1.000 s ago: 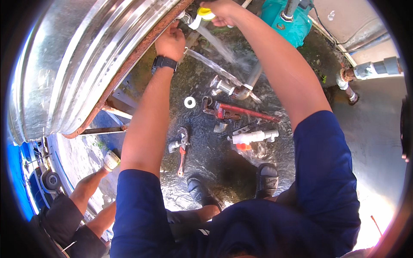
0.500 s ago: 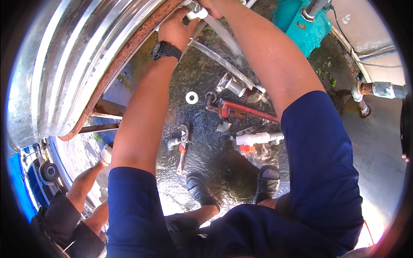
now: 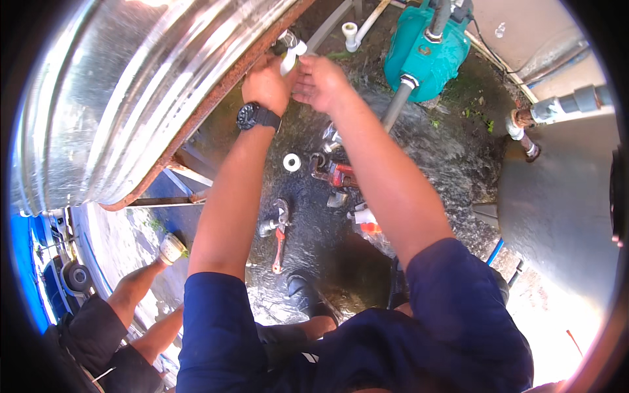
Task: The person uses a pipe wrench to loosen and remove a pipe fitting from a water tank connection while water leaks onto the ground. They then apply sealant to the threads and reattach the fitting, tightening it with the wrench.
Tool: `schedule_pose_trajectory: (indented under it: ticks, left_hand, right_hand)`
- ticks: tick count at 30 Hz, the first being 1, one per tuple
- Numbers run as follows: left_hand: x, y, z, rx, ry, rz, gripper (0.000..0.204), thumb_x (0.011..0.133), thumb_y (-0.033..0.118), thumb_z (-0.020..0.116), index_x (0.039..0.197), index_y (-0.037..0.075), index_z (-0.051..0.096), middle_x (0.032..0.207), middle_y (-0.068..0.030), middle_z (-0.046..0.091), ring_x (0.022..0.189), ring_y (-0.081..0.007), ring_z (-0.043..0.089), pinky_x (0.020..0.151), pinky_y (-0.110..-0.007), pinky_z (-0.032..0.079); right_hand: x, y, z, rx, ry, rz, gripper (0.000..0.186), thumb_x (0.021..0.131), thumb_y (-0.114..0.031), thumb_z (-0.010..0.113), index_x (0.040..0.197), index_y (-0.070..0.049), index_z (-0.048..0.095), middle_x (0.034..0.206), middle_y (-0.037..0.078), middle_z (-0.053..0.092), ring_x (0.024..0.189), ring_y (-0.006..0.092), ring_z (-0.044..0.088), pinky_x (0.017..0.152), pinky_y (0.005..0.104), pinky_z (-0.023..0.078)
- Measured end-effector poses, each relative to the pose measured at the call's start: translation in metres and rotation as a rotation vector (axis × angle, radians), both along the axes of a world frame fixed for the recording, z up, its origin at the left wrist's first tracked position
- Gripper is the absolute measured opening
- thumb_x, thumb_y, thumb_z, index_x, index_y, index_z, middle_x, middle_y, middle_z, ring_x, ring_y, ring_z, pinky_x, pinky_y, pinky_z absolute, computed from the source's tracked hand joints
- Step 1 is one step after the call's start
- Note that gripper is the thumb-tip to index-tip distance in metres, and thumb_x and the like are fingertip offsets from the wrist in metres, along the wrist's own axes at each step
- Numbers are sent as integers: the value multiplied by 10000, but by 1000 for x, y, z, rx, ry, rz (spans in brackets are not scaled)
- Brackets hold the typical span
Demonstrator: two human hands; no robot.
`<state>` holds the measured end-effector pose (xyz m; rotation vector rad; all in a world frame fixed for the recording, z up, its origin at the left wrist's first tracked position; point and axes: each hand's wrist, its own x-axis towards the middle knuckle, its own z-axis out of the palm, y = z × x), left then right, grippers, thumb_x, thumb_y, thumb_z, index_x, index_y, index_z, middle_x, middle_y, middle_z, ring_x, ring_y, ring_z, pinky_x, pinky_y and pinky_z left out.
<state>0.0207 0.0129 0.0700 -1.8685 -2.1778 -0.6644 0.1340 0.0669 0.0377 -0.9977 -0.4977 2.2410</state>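
Beneath the rusty rim of a corrugated metal tank (image 3: pixel 164 98), a white pipe fitting (image 3: pixel 288 62) hangs at a metal outlet (image 3: pixel 286 38). My left hand (image 3: pixel 267 85), with a black watch on the wrist, is closed around the fitting; some of its fingers are hidden. Beside it, my right hand (image 3: pixel 322 84) has its fingers stretched toward the left hand, apparently gripping nothing. On the wet ground below lie a white ring (image 3: pixel 291 162), a red pipe wrench (image 3: pixel 342 174) partly covered by my right arm, and an adjustable wrench (image 3: pixel 280 237) with a red handle.
A teal pump (image 3: pixel 426 56) with grey pipes stands at the far right, near a white elbow pipe (image 3: pixel 351 36). A large grey tank (image 3: pixel 557 196) is on the right. Loose pipe fittings (image 3: pixel 337 198) lie by my feet. Another person's legs (image 3: pixel 134 288) show at lower left.
My right hand has come down and its fingers have spread beside the fitting. The water streams that poured past my arms no longer show. My view has shifted, revealing more of the pump.
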Motion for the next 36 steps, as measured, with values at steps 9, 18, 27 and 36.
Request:
schedule_pose_trajectory:
  ticks: [9,18,27,36]
  left_hand:
    - [14,-7,30,-173,191,-67,351,741,235,751,1059,87,753,1142,-162,668,978,-360,680,851,-458,561]
    - [6,47,31,-280,-651,184,650,831,493,715,1149,-72,660,1153,-188,672,1046,-275,646,895,-373,504]
    - [-58,128,-31,-485,-802,371,717,853,550,744,1146,-100,675,1227,-190,681,1092,-223,659,948,-333,490]
    - [-23,110,-2,-470,-1001,376,388,891,352,768,1057,11,690,1004,-99,723,836,-217,694,677,-381,557]
  right_hand:
    - [-48,7,-15,-195,482,-315,203,946,-144,606,1075,11,627,1019,149,665,907,290,670,783,458,543]
    - [-60,-13,-8,-172,286,-449,237,960,-251,643,1119,-84,699,1025,80,701,854,262,682,675,430,555]
    - [-53,-4,-13,384,-397,-478,205,883,-169,638,874,-3,759,762,172,716,700,256,696,679,376,532]
    - [12,-32,8,1055,-627,-82,179,773,-201,667,797,-42,747,804,205,694,751,392,681,710,442,548]
